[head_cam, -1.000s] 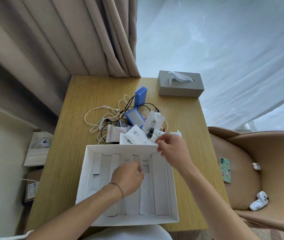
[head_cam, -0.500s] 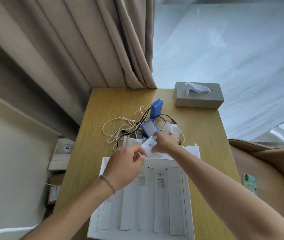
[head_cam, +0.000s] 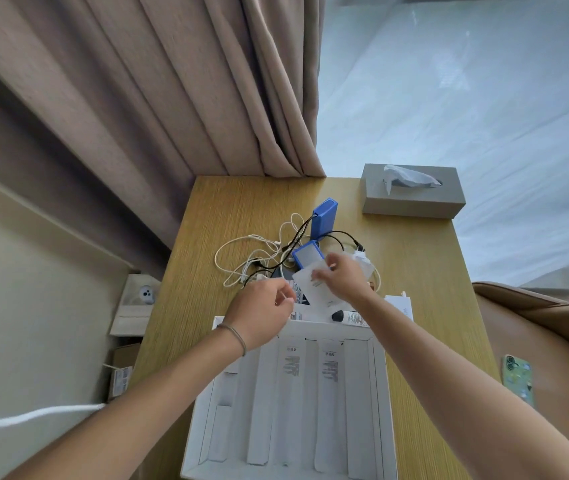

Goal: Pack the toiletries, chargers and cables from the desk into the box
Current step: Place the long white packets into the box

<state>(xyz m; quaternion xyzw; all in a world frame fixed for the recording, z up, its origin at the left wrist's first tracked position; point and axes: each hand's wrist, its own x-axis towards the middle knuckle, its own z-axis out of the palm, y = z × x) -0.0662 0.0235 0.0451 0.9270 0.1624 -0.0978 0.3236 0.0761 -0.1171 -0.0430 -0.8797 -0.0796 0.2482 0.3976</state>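
The right hand (head_cam: 343,277) is pinching a white sachet (head_cam: 312,289) above the pile of toiletries and cables (head_cam: 258,252), while the left hand (head_cam: 262,315) is hovering beside it, fingers loosely curled and holding nothing visible. Both are reaching over the far rim of the white box (head_cam: 378,393), which is sitting open on the wooden desk (head_cam: 241,202), a black-capped tube (head_cam: 347,317) lying just beyond that rim.
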